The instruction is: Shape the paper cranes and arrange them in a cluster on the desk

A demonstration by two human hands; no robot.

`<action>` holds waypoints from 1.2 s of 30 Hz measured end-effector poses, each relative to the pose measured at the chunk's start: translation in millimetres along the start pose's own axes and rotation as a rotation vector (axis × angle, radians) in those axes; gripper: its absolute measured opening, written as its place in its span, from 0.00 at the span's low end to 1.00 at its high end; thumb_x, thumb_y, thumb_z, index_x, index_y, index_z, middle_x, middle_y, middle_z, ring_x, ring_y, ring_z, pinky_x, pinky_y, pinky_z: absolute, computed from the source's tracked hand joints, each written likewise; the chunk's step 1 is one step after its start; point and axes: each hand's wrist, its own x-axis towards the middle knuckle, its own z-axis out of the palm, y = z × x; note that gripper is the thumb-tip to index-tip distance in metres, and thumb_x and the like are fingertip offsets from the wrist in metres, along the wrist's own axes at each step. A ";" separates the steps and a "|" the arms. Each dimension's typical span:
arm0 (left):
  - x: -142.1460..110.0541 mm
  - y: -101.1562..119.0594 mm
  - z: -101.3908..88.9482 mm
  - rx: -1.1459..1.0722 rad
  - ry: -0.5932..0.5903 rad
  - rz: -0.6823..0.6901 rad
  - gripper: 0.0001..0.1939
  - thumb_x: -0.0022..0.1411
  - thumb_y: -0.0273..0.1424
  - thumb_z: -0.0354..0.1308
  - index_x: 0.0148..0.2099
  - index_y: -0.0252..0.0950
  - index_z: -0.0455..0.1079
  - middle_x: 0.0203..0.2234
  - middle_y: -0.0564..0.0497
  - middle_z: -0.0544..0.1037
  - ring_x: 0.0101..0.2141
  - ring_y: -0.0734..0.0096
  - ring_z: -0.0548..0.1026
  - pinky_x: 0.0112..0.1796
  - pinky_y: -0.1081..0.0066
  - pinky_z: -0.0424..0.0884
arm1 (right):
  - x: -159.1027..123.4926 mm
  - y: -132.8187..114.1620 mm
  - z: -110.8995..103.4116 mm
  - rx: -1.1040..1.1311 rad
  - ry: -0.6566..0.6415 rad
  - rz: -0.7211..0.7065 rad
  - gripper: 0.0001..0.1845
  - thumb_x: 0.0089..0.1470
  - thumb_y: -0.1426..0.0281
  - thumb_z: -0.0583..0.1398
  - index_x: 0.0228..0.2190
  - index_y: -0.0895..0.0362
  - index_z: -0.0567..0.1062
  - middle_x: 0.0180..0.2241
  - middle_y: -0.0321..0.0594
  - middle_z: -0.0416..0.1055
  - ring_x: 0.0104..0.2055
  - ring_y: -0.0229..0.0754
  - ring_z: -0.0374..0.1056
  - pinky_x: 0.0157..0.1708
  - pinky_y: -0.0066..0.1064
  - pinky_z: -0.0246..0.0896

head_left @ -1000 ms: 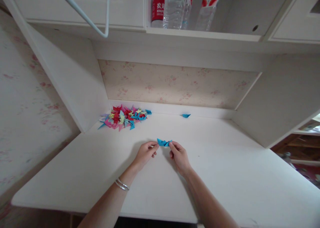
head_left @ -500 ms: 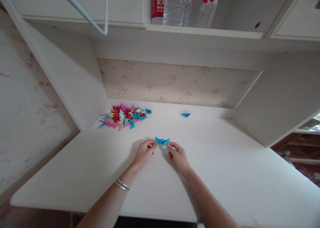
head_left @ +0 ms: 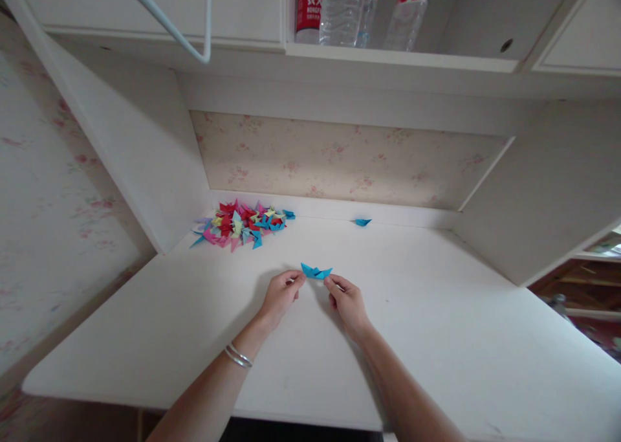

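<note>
A small blue folded paper boat is held between my two hands over the middle of the white desk. My left hand pinches its left end between thumb and fingers. At the right end, the thumb and fingers of my right hand are closed on it as well. Both pointed tips of the boat stick up, with a small fold showing between them. Two silver bangles circle my left wrist.
A pile of colourful folded papers lies at the back left. Another blue folded paper piece rests by the back edge. Plastic bottles stand on the shelf above, and a pale bent bar hangs at upper left.
The view has shifted very slightly. Both hands keep the same pinch on the paper boat, whose right tip spreads a touch farther right.
</note>
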 end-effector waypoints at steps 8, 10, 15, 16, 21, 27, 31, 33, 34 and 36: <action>-0.6 2.9 1.0 -0.039 -0.020 -0.026 0.19 0.53 0.45 0.58 0.35 0.32 0.74 0.13 0.58 0.62 0.18 0.78 0.58 0.21 0.76 0.53 | -0.9 -2.4 0.0 0.056 0.010 0.035 0.22 0.49 0.53 0.62 0.36 0.59 0.77 0.14 0.29 0.57 0.18 0.32 0.48 0.19 0.26 0.43; -0.9 3.2 0.8 -0.044 -0.027 -0.039 0.19 0.53 0.45 0.58 0.35 0.32 0.74 0.13 0.59 0.62 0.18 0.78 0.58 0.21 0.76 0.53 | 0.1 -1.7 -0.2 0.070 0.012 0.036 0.22 0.49 0.54 0.62 0.35 0.59 0.77 0.15 0.29 0.58 0.18 0.32 0.49 0.19 0.26 0.44; -0.9 2.1 1.0 -0.033 -0.039 -0.047 0.18 0.54 0.43 0.58 0.34 0.32 0.74 0.13 0.59 0.61 0.18 0.78 0.58 0.21 0.76 0.53 | 3.2 2.3 -1.2 0.117 0.012 0.054 0.21 0.48 0.54 0.63 0.35 0.59 0.77 0.16 0.30 0.59 0.19 0.32 0.50 0.19 0.26 0.46; -0.8 1.9 1.0 -0.034 -0.041 -0.048 0.17 0.54 0.43 0.58 0.34 0.32 0.74 0.13 0.59 0.61 0.18 0.78 0.58 0.21 0.76 0.53 | 3.6 3.0 -1.5 0.120 0.012 0.057 0.21 0.48 0.54 0.63 0.35 0.59 0.78 0.16 0.30 0.59 0.19 0.32 0.50 0.19 0.26 0.45; -0.4 2.1 1.3 -0.055 -0.045 -0.050 0.16 0.54 0.41 0.58 0.35 0.32 0.74 0.14 0.58 0.62 0.18 0.78 0.59 0.21 0.76 0.53 | 4.1 3.7 -2.5 0.126 0.012 0.068 0.21 0.47 0.53 0.63 0.34 0.59 0.78 0.16 0.31 0.60 0.19 0.32 0.51 0.19 0.26 0.45; 0.5 1.2 1.4 -0.094 -0.046 -0.068 0.14 0.53 0.39 0.59 0.34 0.32 0.73 0.14 0.58 0.64 0.18 0.79 0.59 0.20 0.77 0.54 | 4.6 1.3 -2.6 0.179 0.006 0.079 0.21 0.45 0.55 0.64 0.33 0.59 0.78 0.16 0.31 0.61 0.19 0.33 0.53 0.19 0.26 0.45; 1.9 -2.6 1.2 -0.125 -0.046 -0.063 0.13 0.53 0.38 0.59 0.33 0.32 0.73 0.16 0.57 0.65 0.18 0.80 0.60 0.20 0.77 0.54 | 5.1 1.1 -2.5 0.213 0.013 0.076 0.21 0.43 0.55 0.66 0.32 0.59 0.78 0.17 0.31 0.61 0.19 0.33 0.54 0.19 0.26 0.45; 2.8 -4.8 1.4 -0.141 -0.039 -0.052 0.13 0.52 0.39 0.59 0.33 0.32 0.72 0.18 0.56 0.67 0.18 0.81 0.60 0.20 0.77 0.55 | 4.9 1.0 -2.8 0.214 0.015 0.076 0.21 0.43 0.55 0.66 0.32 0.59 0.78 0.17 0.31 0.62 0.19 0.33 0.54 0.19 0.27 0.46; 3.1 -5.7 1.7 -0.149 -0.033 -0.046 0.14 0.52 0.39 0.59 0.33 0.33 0.72 0.20 0.56 0.68 0.18 0.81 0.61 0.19 0.77 0.55 | 4.6 0.8 -2.9 0.215 0.014 0.076 0.21 0.43 0.55 0.66 0.32 0.59 0.77 0.18 0.32 0.62 0.19 0.33 0.54 0.19 0.27 0.46; 3.2 -6.7 2.2 -0.167 -0.019 -0.038 0.14 0.52 0.40 0.59 0.33 0.33 0.72 0.24 0.55 0.69 0.18 0.82 0.61 0.18 0.78 0.53 | 4.1 0.0 -3.2 0.216 0.009 0.075 0.20 0.43 0.55 0.65 0.32 0.60 0.77 0.19 0.32 0.62 0.19 0.33 0.55 0.19 0.26 0.46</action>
